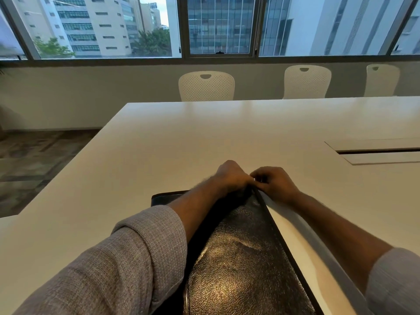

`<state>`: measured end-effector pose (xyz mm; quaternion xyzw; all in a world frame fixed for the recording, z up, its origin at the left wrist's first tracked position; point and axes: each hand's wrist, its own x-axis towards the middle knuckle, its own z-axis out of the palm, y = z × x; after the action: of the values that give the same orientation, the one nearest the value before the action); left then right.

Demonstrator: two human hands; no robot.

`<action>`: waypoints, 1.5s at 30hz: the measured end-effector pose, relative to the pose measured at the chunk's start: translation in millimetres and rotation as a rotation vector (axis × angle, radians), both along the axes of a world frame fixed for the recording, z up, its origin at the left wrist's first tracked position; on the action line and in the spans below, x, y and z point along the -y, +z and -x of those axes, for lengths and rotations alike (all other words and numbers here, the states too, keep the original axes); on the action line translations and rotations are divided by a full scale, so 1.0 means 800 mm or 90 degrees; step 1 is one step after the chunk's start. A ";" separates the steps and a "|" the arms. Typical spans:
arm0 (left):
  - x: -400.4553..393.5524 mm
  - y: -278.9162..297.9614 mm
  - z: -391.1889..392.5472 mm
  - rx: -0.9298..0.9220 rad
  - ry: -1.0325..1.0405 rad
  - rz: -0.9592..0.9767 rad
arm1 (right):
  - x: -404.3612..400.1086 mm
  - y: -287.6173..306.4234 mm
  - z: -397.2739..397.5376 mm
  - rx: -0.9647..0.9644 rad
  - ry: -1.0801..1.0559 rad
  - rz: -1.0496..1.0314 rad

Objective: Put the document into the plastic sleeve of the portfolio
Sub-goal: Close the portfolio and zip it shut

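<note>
A long white table fills a meeting room, with three white perforated chairs along its far side and a wide window beyond them looking out on office blocks. The black leather portfolio lies on the near part of the table, directly in front of the person; its long axis runs away from the person toward the chairs, and its far end narrows to the spot where both hands meet. Along the portfolio's right edge a pale, flat strip runs the same way; whether this is the document or the plastic sleeve cannot be told. The left hand sits at the portfolio's far end with its fingers curled over the top corner, the grey sleeve of that arm crossing the portfolio's left side. The right hand is just beside it, the two nearly touching, its fingertips bent and pinching at the far end of the pale strip. A recessed cable slot lies in the table well to the right of the portfolio.
</note>
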<state>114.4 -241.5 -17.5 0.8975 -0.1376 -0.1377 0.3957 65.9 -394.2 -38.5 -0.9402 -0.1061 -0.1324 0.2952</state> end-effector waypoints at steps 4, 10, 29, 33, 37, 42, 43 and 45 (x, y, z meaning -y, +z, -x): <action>0.005 0.002 -0.005 -0.065 0.076 0.016 | -0.004 0.006 -0.003 -0.057 0.036 -0.105; 0.005 0.011 -0.007 -0.077 0.105 -0.027 | 0.000 0.001 0.001 -0.122 0.025 -0.272; 0.009 -0.005 -0.004 0.039 0.186 -0.039 | -0.039 -0.021 0.024 -0.058 -0.187 -0.092; 0.006 -0.005 -0.003 0.074 0.197 -0.073 | -0.037 -0.018 0.020 -0.092 -0.166 -0.049; 0.002 -0.006 0.001 0.119 0.213 -0.109 | -0.039 -0.015 0.022 -0.111 -0.144 -0.021; -0.014 -0.001 -0.001 0.135 0.222 -0.137 | -0.037 -0.015 0.025 -0.106 -0.130 -0.040; -0.020 0.001 -0.002 0.130 0.227 -0.145 | -0.037 -0.015 0.025 -0.105 -0.129 -0.044; -0.034 0.004 -0.005 0.112 0.238 -0.158 | -0.037 -0.015 0.026 -0.104 -0.128 -0.050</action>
<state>118.6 -214.3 -14.5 0.9577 0.0149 0.0005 0.2875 44.8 -364.6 -50.5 -0.9415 0.0184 -0.0886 0.3247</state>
